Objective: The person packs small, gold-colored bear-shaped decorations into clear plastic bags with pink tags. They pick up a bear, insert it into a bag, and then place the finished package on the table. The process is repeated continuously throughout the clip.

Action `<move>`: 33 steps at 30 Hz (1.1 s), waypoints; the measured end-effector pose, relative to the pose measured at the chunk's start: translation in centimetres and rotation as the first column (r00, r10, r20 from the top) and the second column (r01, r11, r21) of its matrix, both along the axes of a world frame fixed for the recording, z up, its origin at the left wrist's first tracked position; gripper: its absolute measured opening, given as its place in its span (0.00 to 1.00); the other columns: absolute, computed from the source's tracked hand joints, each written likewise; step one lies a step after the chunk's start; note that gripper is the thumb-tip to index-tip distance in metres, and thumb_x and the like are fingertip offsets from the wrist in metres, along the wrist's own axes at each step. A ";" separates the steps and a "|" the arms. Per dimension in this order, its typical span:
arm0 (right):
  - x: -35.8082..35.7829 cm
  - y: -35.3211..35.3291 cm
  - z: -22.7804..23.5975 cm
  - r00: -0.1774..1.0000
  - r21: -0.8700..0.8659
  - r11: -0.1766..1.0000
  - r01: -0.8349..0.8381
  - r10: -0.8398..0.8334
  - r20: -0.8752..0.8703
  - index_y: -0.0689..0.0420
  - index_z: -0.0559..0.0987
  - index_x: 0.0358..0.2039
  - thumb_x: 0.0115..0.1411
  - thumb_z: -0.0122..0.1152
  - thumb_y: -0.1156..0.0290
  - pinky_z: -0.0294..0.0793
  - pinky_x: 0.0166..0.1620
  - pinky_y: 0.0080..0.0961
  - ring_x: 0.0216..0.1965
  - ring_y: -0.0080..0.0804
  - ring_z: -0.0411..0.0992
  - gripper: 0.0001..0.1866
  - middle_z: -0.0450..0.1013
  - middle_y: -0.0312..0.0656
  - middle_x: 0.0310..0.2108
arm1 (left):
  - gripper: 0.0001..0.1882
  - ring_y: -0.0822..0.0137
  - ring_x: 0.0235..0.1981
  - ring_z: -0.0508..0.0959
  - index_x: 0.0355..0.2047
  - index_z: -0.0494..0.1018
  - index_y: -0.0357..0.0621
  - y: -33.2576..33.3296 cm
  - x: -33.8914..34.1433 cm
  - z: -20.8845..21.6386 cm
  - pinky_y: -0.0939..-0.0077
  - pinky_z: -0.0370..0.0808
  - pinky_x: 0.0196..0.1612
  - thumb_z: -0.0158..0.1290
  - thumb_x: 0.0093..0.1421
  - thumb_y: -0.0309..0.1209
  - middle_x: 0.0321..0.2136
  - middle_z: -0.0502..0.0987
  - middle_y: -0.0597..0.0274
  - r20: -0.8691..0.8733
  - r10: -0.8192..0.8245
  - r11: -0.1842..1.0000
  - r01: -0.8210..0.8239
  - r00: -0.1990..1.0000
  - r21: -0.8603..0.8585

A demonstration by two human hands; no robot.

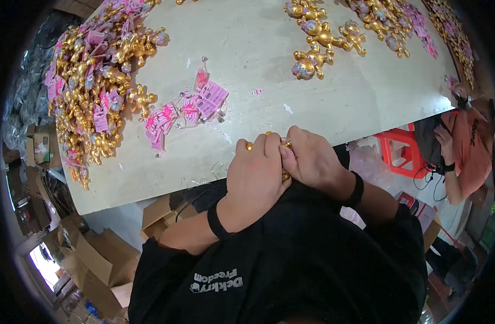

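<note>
**Gold piece (286,176) squeezed tight at the near edge of the surface (339,108)!**

And there it is, right between your two hands, in front of your chest, only glints of gold peeking out; the rest is hidden. Your left hand (256,170) has its back turned up, knuckles forward, its fingers (272,144) clenched over the piece. Your right hand (317,162) comes in against it, also balled up, its thumb (288,157) pressing toward the left fingers. Both are grasping the gold!

Look at the angles: your left forearm (190,232) slants up and inward from the lower left, your right forearm (377,202) slants in from the other side, and the two meet in a wedge. A black band circles each wrist.

Just beyond your knuckles, pink cards (212,100) lie clustered on the surface, ahead and to the left. Farther left rises a big heap of gold figurines (91,97) mixed with pink tags; another group of gold figurines (317,35) sits at the far side. Off to your right, a red stool (396,154) and a co-worker in orange (471,146).
</note>
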State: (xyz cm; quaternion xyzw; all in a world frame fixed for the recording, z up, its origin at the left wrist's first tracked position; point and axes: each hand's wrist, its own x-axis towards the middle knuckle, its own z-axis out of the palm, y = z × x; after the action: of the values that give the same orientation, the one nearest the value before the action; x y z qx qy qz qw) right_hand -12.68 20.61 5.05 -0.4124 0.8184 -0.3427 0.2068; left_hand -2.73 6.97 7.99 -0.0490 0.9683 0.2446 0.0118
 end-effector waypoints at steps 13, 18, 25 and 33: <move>-0.4 0.1 -0.8 1.000 -0.093 0.995 -0.020 0.019 -0.009 0.60 0.71 0.35 0.67 0.56 0.62 0.74 0.33 0.49 0.30 0.58 0.75 0.13 0.73 0.54 0.28 | 0.30 0.53 0.39 0.76 0.47 0.70 0.39 -0.4 -0.5 0.3 0.61 0.70 0.45 0.68 0.45 0.32 0.40 0.75 0.53 0.069 -0.009 1.000 0.007 0.998 0.029; -1.3 -0.2 0.4 0.996 -0.065 0.994 -0.083 0.080 -0.050 0.59 0.72 0.36 0.67 0.58 0.60 0.75 0.33 0.48 0.30 0.57 0.76 0.15 0.73 0.53 0.28 | 0.27 0.54 0.39 0.76 0.45 0.71 0.38 -0.4 -0.3 -0.7 0.60 0.70 0.45 0.67 0.46 0.32 0.40 0.76 0.53 -0.044 0.017 0.998 -0.015 0.999 0.057; -2.1 -0.3 0.5 0.989 -0.039 0.988 -0.148 0.147 -0.031 0.60 0.71 0.38 0.65 0.63 0.55 0.75 0.34 0.46 0.32 0.57 0.76 0.19 0.75 0.53 0.30 | 0.29 0.50 0.39 0.77 0.49 0.71 0.40 -1.9 -1.0 -0.5 0.60 0.73 0.44 0.67 0.46 0.33 0.40 0.77 0.52 -0.012 -0.007 0.995 0.008 1.000 0.099; -3.9 1.3 -1.9 0.909 -0.417 0.908 0.046 0.135 0.395 0.62 0.74 0.48 0.63 0.69 0.65 0.74 0.38 0.29 0.32 0.33 0.76 0.19 0.75 0.43 0.30 | 0.43 0.55 0.39 0.77 0.65 0.68 0.55 -4.3 -4.1 1.1 0.64 0.75 0.44 0.71 0.48 0.39 0.40 0.72 0.54 -0.094 0.015 0.936 0.019 0.995 0.353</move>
State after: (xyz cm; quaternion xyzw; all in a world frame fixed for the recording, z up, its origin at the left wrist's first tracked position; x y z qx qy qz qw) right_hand -16.58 21.93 3.20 -0.3839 0.6534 -0.5842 0.2907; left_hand -6.85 2.69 9.05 -0.0334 0.9082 0.4165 -0.0254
